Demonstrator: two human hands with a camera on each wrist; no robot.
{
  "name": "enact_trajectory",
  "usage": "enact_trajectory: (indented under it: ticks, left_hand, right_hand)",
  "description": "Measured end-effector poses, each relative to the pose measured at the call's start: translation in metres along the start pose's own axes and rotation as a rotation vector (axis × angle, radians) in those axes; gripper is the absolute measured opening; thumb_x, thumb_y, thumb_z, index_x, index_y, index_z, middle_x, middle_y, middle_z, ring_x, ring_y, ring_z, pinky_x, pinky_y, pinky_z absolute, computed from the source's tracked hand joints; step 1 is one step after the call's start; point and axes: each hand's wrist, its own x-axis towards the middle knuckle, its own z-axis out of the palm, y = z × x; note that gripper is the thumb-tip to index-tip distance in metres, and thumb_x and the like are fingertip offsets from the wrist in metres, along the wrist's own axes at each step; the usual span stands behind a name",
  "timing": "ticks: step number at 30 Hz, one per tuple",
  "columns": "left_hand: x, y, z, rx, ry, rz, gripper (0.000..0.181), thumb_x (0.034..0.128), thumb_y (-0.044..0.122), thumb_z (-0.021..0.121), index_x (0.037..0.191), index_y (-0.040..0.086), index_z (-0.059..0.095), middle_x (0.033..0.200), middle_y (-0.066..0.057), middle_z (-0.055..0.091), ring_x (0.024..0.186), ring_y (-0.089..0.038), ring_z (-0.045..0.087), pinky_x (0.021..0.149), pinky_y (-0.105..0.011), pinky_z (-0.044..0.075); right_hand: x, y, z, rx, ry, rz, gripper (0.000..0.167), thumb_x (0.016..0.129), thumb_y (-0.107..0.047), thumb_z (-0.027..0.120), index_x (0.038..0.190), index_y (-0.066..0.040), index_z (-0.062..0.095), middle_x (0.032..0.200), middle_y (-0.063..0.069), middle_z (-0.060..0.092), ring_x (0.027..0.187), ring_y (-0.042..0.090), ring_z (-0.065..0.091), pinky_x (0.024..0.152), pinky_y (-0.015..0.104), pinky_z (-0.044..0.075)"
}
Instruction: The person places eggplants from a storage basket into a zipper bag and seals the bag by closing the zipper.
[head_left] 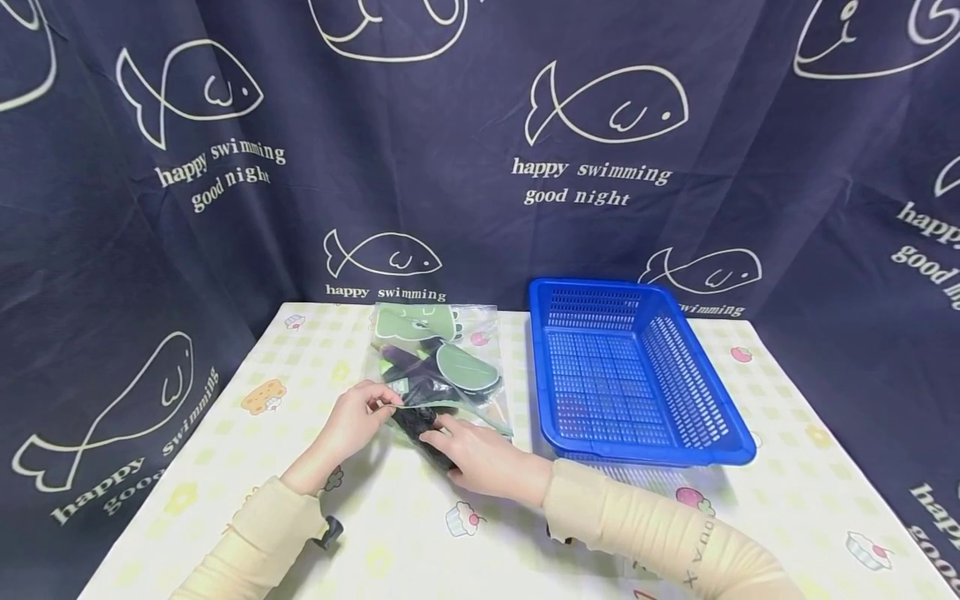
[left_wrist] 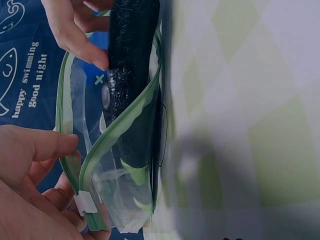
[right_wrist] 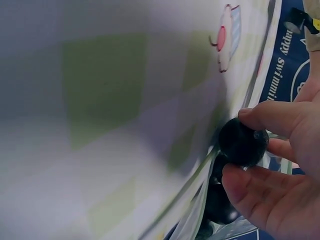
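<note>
A clear zip bag [head_left: 504, 367] with a green zip edge and a cartoon print lies flat on the table, its mouth toward me. Dark purple eggplants [head_left: 401, 360] with green caps show inside it. My left hand [head_left: 358, 421] pinches the bag's edge beside the white slider [left_wrist: 86, 203], and the mouth gapes. My right hand [head_left: 483, 458] grips a long, dark, wrinkled cucumber [left_wrist: 131, 55] near its round end [right_wrist: 242, 142]. The cucumber's far end reaches through the mouth into the bag. Part of the contents is hidden behind the print.
A blue plastic basket [head_left: 542, 392] with perforated walls stands right of the bag. A pale checked cloth [head_left: 285, 400] with printed cakes and fruit covers the table. Behind the table hangs a dark blue curtain [head_left: 465, 175] with fish drawings.
</note>
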Motion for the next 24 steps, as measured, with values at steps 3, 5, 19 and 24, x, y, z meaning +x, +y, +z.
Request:
enact_trajectory:
  ticks: [3, 5, 19, 24]
  left_hand:
    - [0.000, 0.000, 0.000, -0.003, 0.002, -0.003, 0.012, 0.0793, 0.001, 0.068, 0.083, 0.012, 0.070, 0.084, -0.003, 0.061, 0.071, -0.014, 0.052, 0.060, -0.025, 0.043]
    - [-0.001, 0.000, 0.000, -0.003, 0.000, -0.006, 0.012, 0.0793, 0.001, 0.067, 0.083, 0.012, 0.070, 0.084, -0.002, 0.061, 0.071, -0.014, 0.052, 0.060, -0.025, 0.043]
    - [0.000, -0.001, 0.001, 0.001, -0.001, 0.007, 0.013, 0.0794, 0.001, 0.068, 0.083, 0.013, 0.070, 0.083, -0.002, 0.060, 0.072, -0.014, 0.052, 0.061, -0.025, 0.043]
    - [0.000, -0.001, 0.001, 0.000, -0.001, 0.005, 0.013, 0.0797, 0.001, 0.068, 0.083, 0.013, 0.070, 0.084, -0.002, 0.060, 0.072, -0.014, 0.052, 0.061, -0.025, 0.043]
  right_hand:
    - [-0.002, 0.002, 0.002, 0.010, -0.004, 0.003, 0.060, 0.075, -0.018, 0.076, 0.129, -0.015, 0.053, 0.126, 0.011, 0.054, 0.104, 0.021, 0.061, 0.085, 0.031, 0.052]
    - [-0.004, 0.003, 0.003, 0.014, 0.003, -0.003, 0.059, 0.074, -0.017, 0.076, 0.129, -0.015, 0.053, 0.128, 0.012, 0.053, 0.106, 0.023, 0.061, 0.087, 0.032, 0.051]
    - [-0.010, 0.002, 0.011, -0.089, 0.084, -0.085, 0.050, 0.075, -0.016, 0.076, 0.119, -0.015, 0.053, 0.115, 0.003, 0.051, 0.097, 0.016, 0.060, 0.076, 0.027, 0.053]
    - [-0.009, 0.001, 0.012, -0.084, 0.086, -0.088, 0.049, 0.076, -0.016, 0.074, 0.120, -0.014, 0.053, 0.116, 0.003, 0.050, 0.093, 0.015, 0.059, 0.075, 0.026, 0.053]
